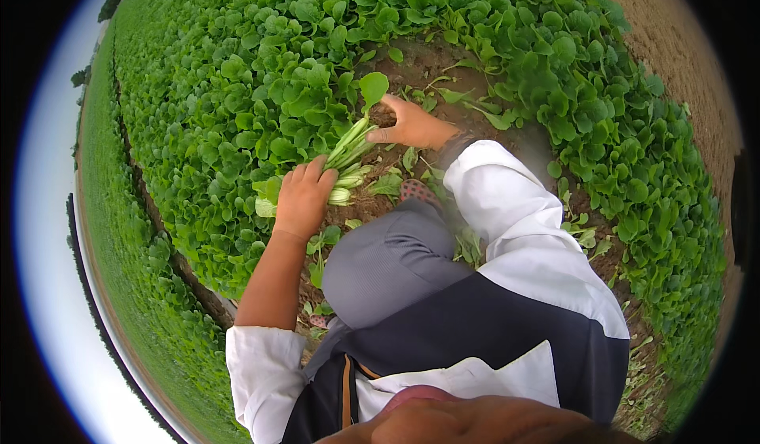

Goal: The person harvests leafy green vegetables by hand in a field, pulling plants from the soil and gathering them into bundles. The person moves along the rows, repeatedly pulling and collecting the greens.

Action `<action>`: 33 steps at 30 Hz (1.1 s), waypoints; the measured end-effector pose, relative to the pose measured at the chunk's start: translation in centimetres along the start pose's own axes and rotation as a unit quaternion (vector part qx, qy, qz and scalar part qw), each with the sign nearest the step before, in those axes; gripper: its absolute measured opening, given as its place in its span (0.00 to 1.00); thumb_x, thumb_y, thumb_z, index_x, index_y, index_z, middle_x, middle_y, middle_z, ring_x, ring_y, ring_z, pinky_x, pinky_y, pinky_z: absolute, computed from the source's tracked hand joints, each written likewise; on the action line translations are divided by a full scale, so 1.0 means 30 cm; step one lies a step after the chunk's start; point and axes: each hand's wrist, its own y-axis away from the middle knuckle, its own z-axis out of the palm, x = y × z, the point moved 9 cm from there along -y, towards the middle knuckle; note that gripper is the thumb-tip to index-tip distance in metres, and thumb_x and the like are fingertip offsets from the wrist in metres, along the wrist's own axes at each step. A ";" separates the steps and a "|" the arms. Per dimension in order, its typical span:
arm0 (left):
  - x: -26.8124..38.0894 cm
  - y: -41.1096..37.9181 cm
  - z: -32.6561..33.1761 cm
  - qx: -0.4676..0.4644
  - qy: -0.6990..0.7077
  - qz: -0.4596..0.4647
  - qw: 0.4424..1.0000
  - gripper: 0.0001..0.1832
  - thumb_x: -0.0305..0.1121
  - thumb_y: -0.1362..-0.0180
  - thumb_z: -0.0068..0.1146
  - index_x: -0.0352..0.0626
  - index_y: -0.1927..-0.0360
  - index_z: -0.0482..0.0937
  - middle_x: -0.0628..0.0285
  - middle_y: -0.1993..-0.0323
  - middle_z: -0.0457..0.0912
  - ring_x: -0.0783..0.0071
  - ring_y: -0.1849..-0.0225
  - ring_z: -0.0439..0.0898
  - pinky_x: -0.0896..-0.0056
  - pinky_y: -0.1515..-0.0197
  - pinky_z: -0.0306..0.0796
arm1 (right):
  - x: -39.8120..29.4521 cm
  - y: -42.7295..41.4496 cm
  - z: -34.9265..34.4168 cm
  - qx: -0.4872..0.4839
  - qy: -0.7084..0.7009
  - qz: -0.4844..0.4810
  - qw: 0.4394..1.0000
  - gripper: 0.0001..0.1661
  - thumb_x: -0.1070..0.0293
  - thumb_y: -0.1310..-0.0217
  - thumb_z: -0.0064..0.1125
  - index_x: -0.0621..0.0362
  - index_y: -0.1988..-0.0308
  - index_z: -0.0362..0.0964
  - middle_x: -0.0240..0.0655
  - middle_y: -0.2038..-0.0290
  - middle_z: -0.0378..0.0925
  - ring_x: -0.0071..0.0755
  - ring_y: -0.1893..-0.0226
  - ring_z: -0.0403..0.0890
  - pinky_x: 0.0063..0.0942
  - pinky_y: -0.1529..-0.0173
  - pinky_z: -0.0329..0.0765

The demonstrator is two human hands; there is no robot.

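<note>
A bunch of young leafy greens (pixel 347 153) with pale green stems is in my left hand (pixel 304 197), its fingers wrapped over the leafy part. The cut or root ends of the bunch point right, towards the soil. My right hand (pixel 412 124) curves beside the upper stems, thumb and fingers spread apart. Its thumb tip lies close to the stems; whether it touches them is unclear. One round leaf (pixel 374 89) stands up from the upper end of the bunch, near my right fingertips.
Dense rows of leafy greens (pixel 237 82) grow ahead and left, with more plants (pixel 594 105) on the right. Loose leaves (pixel 499 117) lie on brown soil (pixel 424 58). My bent knee (pixel 374 266) and a spotted shoe (pixel 418 190) are just below the hands. A furrow (pixel 148 200) runs along the left.
</note>
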 end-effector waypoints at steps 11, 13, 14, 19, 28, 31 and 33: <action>-0.226 0.065 -0.062 -0.089 0.482 -0.292 0.821 0.25 0.26 0.56 0.64 0.41 0.50 0.74 0.63 0.54 0.78 0.71 0.54 0.75 0.68 0.49 0.69 | 0.386 -0.010 -0.255 0.217 -0.682 0.064 0.696 0.27 0.53 0.36 0.54 0.64 0.48 0.64 0.42 0.58 0.72 0.28 0.67 0.76 0.26 0.62 0.79; -0.351 0.165 -0.060 -0.044 0.619 -0.310 0.720 0.29 0.31 0.55 0.65 0.36 0.47 0.73 0.65 0.54 0.77 0.75 0.55 0.74 0.71 0.50 0.69 | 0.256 0.005 -0.117 0.248 -0.711 0.207 0.624 0.41 0.46 0.39 0.55 0.62 0.39 0.52 0.52 0.50 0.66 0.39 0.59 0.78 0.35 0.52 0.79; -0.405 0.196 -0.048 -0.027 0.644 -0.306 0.700 0.31 0.32 0.55 0.65 0.36 0.45 0.71 0.64 0.54 0.77 0.74 0.55 0.74 0.71 0.50 0.69 | 0.215 -0.013 -0.066 0.185 -0.677 0.202 0.683 0.46 0.44 0.40 0.55 0.62 0.36 0.45 0.53 0.48 0.65 0.42 0.56 0.76 0.36 0.51 0.78; -0.380 0.315 0.060 0.000 0.819 -0.313 0.480 0.40 0.40 0.55 0.67 0.33 0.40 0.63 0.51 0.50 0.76 0.60 0.54 0.79 0.59 0.53 0.77 | -0.174 -0.088 0.197 -0.093 -0.553 0.052 0.826 0.36 0.46 0.34 0.47 0.60 0.37 0.56 0.37 0.43 0.66 0.33 0.44 0.68 0.32 0.40 0.67; -0.225 0.317 0.204 0.041 0.872 -0.335 0.354 0.37 0.40 0.53 0.62 0.33 0.41 0.65 0.50 0.52 0.78 0.59 0.55 0.80 0.59 0.53 0.77 | -0.516 0.006 -0.019 0.283 -0.020 -0.249 0.926 0.26 0.63 0.47 0.65 0.51 0.46 0.72 0.40 0.46 0.68 0.41 0.48 0.72 0.36 0.45 0.69; -0.203 0.317 0.134 0.026 0.868 -0.342 0.359 0.38 0.40 0.54 0.62 0.33 0.39 0.64 0.50 0.51 0.77 0.59 0.56 0.80 0.59 0.53 0.77 | -0.630 0.010 0.046 0.140 0.211 -0.373 0.893 0.22 0.68 0.49 0.64 0.49 0.50 0.76 0.34 0.47 0.71 0.39 0.50 0.72 0.35 0.48 0.71; -0.213 0.322 0.136 0.002 0.867 -0.320 0.382 0.39 0.39 0.54 0.62 0.34 0.39 0.63 0.50 0.51 0.77 0.58 0.56 0.80 0.59 0.52 0.77 | -0.628 0.003 0.067 0.097 0.220 -0.390 0.889 0.17 0.70 0.50 0.62 0.48 0.56 0.78 0.29 0.54 0.76 0.38 0.55 0.74 0.33 0.52 0.73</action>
